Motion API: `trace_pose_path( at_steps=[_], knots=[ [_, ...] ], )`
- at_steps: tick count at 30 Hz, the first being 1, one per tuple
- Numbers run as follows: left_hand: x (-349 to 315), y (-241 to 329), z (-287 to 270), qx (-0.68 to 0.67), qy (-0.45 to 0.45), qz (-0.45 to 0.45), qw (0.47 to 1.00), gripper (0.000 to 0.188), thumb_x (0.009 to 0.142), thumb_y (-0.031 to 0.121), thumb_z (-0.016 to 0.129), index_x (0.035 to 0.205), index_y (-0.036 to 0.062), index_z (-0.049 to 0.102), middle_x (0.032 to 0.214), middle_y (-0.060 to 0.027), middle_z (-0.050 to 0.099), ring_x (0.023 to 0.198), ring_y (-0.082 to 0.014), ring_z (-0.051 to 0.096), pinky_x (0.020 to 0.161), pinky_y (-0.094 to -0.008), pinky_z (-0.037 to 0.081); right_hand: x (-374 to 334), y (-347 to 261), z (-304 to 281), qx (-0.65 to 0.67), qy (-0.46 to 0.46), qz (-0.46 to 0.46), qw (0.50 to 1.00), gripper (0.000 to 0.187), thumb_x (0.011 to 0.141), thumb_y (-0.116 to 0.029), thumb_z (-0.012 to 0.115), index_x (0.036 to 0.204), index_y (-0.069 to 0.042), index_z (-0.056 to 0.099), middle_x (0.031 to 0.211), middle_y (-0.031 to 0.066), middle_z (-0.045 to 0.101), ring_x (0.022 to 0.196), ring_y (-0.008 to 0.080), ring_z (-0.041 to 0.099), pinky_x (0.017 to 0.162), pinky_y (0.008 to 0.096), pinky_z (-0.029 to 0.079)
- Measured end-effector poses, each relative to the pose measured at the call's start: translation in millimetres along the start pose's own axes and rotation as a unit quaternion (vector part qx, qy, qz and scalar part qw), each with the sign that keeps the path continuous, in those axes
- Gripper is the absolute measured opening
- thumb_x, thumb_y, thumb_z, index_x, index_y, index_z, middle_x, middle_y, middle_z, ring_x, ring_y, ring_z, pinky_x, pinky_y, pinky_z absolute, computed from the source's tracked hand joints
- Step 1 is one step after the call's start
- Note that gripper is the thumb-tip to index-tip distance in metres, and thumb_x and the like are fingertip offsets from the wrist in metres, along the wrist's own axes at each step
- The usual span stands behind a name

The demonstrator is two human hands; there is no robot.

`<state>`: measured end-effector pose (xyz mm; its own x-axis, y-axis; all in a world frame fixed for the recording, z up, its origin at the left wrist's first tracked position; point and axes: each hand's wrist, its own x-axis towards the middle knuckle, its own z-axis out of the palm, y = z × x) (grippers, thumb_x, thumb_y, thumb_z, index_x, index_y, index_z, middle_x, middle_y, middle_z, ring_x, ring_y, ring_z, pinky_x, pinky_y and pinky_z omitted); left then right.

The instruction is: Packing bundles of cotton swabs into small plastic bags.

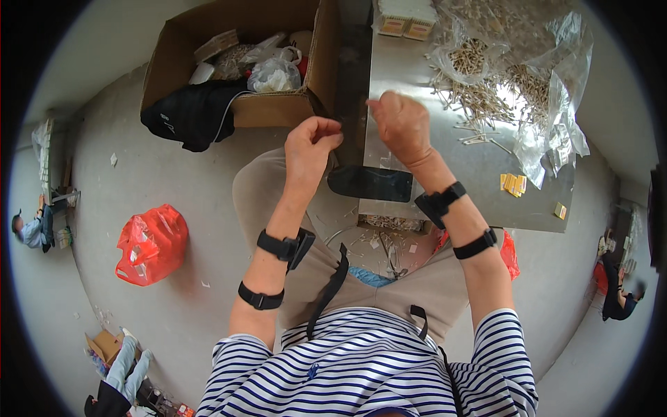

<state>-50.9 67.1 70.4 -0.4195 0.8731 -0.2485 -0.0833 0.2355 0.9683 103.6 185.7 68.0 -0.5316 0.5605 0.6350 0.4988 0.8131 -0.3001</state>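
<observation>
My left hand point(311, 149) is raised above my left knee, thumb and fingertips pinched together. Whatever lies in the pinch, if anything, is too small to make out. Level with it, over the left edge of the metal table point(458, 187), my right hand point(403, 128) is curled closed, one fingertip or thumb tip pointing left. Its inner side faces away, so I cannot see what it holds. A gap separates the two hands. Right of my right hand, a loose heap of cotton swabs point(472, 87) lies on the tabletop, partly under clear plastic bags point(559, 125).
Small yellow cards point(513, 184) lie near the table's front edge; stacked packs point(406, 24) stand at its back. Left of the table, an open cardboard box point(274, 110) holds plastic bags, a black garment point(191, 115) over its side. A red plastic bag point(153, 243) sits on the floor.
</observation>
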Motion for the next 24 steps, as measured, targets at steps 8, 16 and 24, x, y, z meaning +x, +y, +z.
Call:
trace_pose_path(
  at_steps=[8, 16, 24],
  knots=[
    [-25, -7, -16, -0.047, 0.012, -0.051, 0.998, 0.013, 0.083, -0.002, 0.068, 0.096, 0.0002, 0.067, 0.089, -0.0019, 0.068, 0.082, -0.0075, 0.061, 0.077, -0.0210, 0.047, 10, -21, 7, -0.007, 0.020, -0.005, 1.000, 0.025, 0.087, -0.018, 0.069, 0.074, -0.008, 0.050, 0.061, 0.0103, 0.056, 0.053, 0.0322, 0.057, 0.048, 0.0415, 0.046],
    [-15, -9, -11, -0.065, -0.001, -0.045, 0.997, 0.024, 0.081, -0.002, 0.069, 0.105, 0.0004, 0.066, 0.097, -0.0027, 0.068, 0.086, -0.0093, 0.061, 0.081, -0.0225, 0.048, -3, -13, 11, -0.024, -0.016, 0.037, 0.999, 0.027, 0.088, -0.019, 0.068, 0.075, -0.007, 0.048, 0.061, 0.0132, 0.057, 0.055, 0.0352, 0.059, 0.049, 0.0439, 0.046],
    [-33, 30, 13, -0.137, -0.122, 0.029, 0.983, 0.044, 0.078, 0.005, 0.080, 0.118, -0.0001, 0.063, 0.109, -0.0042, 0.066, 0.092, -0.0110, 0.061, 0.081, -0.0244, 0.051, 9, -53, -58, 0.268, -0.019, 0.221, 0.937, 0.017, 0.095, -0.014, 0.061, 0.083, -0.002, 0.059, 0.061, 0.0143, 0.061, 0.052, 0.0269, 0.061, 0.050, 0.0363, 0.047]
  ],
)
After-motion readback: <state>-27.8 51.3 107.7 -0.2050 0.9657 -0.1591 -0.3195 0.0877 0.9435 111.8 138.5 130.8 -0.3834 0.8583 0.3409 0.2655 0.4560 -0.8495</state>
